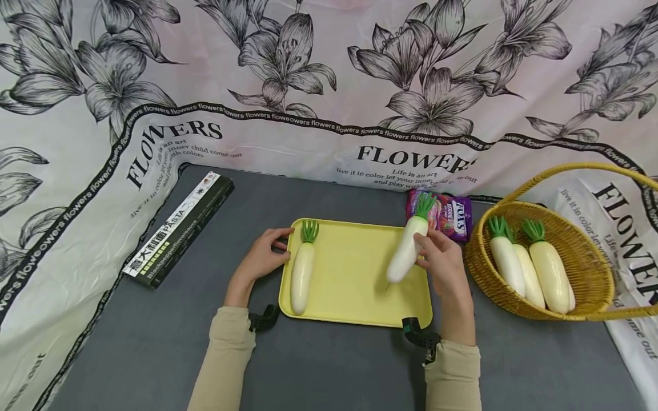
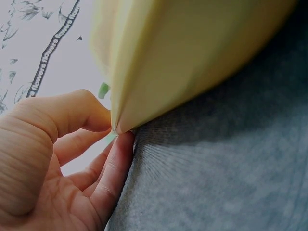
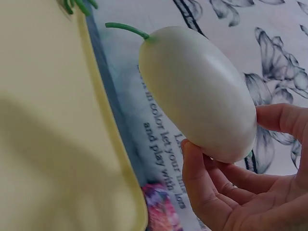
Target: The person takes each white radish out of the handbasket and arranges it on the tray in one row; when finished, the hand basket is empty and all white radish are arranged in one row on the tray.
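Note:
A yellow tray (image 1: 354, 279) lies on the grey table. A white radish (image 1: 303, 277) with green leaf stubs rests along its left side. My left hand (image 1: 264, 257) pinches the tray's left rim between thumb and fingers; the left wrist view shows the fingertips at the tray edge (image 2: 192, 62). Over the tray's right part, my right hand (image 1: 443, 262) grips a second white radish (image 1: 406, 254), tilted with its green top pointing away. In the right wrist view, thumb and fingers hold this radish (image 3: 202, 91) near its leafy end, its thin root tip facing the camera.
At the right stands a yellow wicker basket (image 1: 598, 268) with a tall handle and several radishes inside. A purple candy packet (image 1: 454, 220) lies behind the tray's right corner. To the left is a long black and white pasta box (image 1: 180, 228). Flower-printed cloth (image 1: 288, 142) borders the back.

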`<state>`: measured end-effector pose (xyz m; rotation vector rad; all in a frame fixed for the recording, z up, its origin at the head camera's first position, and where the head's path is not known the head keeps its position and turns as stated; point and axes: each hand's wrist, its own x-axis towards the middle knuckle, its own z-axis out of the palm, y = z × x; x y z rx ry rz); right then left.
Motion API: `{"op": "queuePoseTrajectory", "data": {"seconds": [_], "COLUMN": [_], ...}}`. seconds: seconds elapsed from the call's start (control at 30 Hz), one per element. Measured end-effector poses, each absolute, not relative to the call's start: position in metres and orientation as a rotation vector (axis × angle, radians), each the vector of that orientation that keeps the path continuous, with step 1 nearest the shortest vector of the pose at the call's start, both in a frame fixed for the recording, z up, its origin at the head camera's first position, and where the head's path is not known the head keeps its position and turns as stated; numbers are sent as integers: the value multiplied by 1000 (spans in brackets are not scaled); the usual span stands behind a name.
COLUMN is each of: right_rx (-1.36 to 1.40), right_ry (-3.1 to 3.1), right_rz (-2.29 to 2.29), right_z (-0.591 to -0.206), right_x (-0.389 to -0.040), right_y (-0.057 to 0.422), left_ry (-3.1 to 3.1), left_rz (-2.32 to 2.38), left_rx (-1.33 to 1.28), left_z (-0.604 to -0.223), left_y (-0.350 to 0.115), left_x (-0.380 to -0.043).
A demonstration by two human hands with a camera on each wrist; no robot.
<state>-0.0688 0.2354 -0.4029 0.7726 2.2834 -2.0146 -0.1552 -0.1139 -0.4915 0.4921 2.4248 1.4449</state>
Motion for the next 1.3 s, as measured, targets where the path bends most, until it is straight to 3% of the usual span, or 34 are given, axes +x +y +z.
{"op": "queuePoseTrajectory", "data": {"seconds": [0.47,1.3], "right_rx": [533,390], "right_ry": [2241,2369], "right_rz": [-1959,-1747], "right_z": [-435,-461], "right_x": [-92,-85], "right_y": [172,109], "left_ry": [2412,2436], "left_rz": [1492,1457], "left_rx": [510,499], "left_z": [-491,-493], "left_y": [-112,-112], "left_x": [-160,-158]}}
